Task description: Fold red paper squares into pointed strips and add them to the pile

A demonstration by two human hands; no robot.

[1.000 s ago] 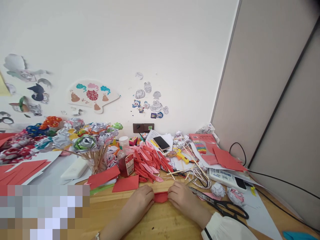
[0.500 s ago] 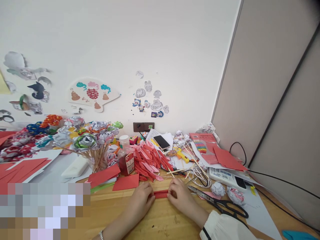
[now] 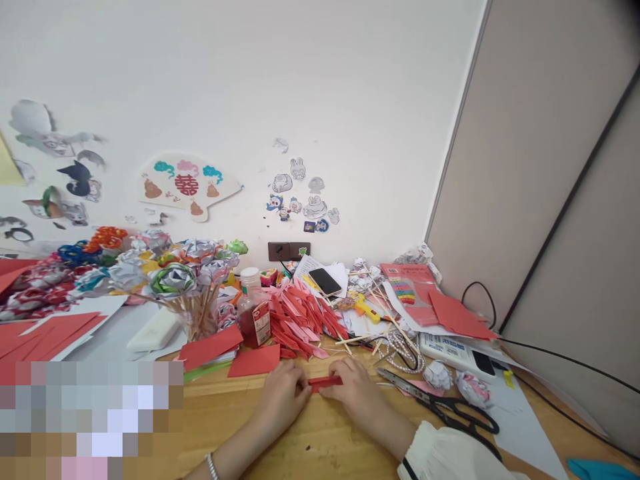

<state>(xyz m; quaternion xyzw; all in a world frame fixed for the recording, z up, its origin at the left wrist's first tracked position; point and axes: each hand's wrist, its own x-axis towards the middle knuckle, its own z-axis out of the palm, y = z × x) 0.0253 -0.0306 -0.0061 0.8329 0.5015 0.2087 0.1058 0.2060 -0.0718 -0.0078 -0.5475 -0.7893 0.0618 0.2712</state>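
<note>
A narrow folded strip of red paper (image 3: 325, 382) lies between my hands, low over the wooden table. My left hand (image 3: 285, 392) pinches its left end with thumb and fingers. At the other end, my right hand (image 3: 354, 390) has its thumb and fingers on the strip, the thumb along the near edge. Just beyond my left hand rests a flat red paper piece (image 3: 255, 361). A heap of cut red and pink paper strips (image 3: 300, 320) lies behind the hands. Black-handled scissors (image 3: 440, 403) lie open to the right of my right hand.
Paper flowers on sticks (image 3: 173, 279) stand at the left, beside a bottle of dark red liquid (image 3: 254, 313). Behind are a phone (image 3: 325, 283) and a yellow glue gun (image 3: 367, 309). Bead strings (image 3: 400, 352) and crumpled paper balls (image 3: 439, 375) lie at the right.
My right hand has shifted slightly left, its thumb moving in along the strip toward my left hand. The left hand keeps its pinch. The whole view has shifted slightly.
</note>
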